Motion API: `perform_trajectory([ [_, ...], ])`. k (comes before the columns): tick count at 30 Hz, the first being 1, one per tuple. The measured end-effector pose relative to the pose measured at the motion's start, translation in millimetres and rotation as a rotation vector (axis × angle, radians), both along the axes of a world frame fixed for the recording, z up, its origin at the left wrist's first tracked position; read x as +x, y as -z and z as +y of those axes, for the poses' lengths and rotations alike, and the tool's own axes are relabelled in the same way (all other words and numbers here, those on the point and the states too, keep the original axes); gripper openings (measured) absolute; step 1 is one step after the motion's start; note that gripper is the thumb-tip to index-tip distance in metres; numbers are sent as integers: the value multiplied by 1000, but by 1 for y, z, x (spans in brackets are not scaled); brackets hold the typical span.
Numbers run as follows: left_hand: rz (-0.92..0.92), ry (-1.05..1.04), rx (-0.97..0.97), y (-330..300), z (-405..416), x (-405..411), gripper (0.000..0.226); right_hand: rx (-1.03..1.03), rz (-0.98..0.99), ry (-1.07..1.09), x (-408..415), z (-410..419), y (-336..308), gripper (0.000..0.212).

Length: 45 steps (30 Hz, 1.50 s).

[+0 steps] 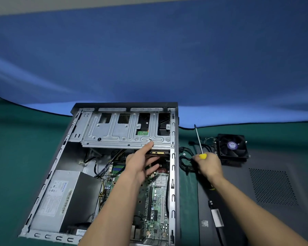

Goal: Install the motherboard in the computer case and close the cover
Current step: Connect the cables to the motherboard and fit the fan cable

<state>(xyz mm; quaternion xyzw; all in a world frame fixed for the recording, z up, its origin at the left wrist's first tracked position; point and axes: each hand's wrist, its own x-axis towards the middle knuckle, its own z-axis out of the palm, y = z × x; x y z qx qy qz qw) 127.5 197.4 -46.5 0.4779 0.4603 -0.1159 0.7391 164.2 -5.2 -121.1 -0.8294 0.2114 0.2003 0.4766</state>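
Green mat (16, 148), blue backdrop (149, 59), open case (172, 174)

Electronics repair bench: a green-matted surface (16, 139) against a blue backdrop (149, 59), carrying an opened computer case (75, 157), a loose cooling fan (233, 146) and a detached side cover (274, 192).

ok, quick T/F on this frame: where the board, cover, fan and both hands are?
1. The motherboard lies inside the case. True.
2. The right hand holds nothing. False: it holds a yellow-handled screwdriver, shaft pointing away from the person.
3. The cover is closed on the case. False: it lies flat on the table to the case's right.
4. The left hand reaches into the case with fingers straight, near the drive cage. True.
5. The fan is mounted on the board. False: it sits outside the case, at the cover's far edge.
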Motion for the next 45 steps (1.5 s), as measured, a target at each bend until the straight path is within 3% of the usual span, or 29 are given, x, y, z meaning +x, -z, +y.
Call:
perform_trajectory([
  [7, 23, 72, 103, -7, -4, -6, 61, 174, -148, 74, 0, -14, -53, 13],
  [15, 115, 267, 810, -53, -13, -10, 61, 422, -171, 17, 2, 10, -120, 13],
  [18, -88, 330, 976, -79, -20, -3, 36, 530, -141, -38, 0, 28, -139, 13],
  [20, -344, 357, 853, -96, -28, 2, 16, 610, -113, -61, -2, 39, -150, 15],
  [23, -547, 409, 755, -113, -40, 3, 15, 724, -66, -43, -4, 49, -163, 27],
  [28, -622, 346, 598, -122, -41, 0, 19, 819, -8, 18, -2, 50, -181, 24],
  [34, -644, 269, 575, -125, -39, -2, 21, 836, 71, -49, -7, 49, -195, 21],
  [37, -631, 127, 491, -129, -37, -2, 16, 742, 31, -119, -9, 49, -200, 17],
  [39, -588, -18, 341, -131, -31, -1, 13, 629, -105, -203, -12, 47, -199, 15],
  [42, -492, -201, 34, -134, -16, 0, 10, 311, -410, -385, -18, 38, -193, 3],
  [45, -462, -281, -150, -134, -3, -1, 11, -69, -557, -566, -21, 29, -188, 23],
])
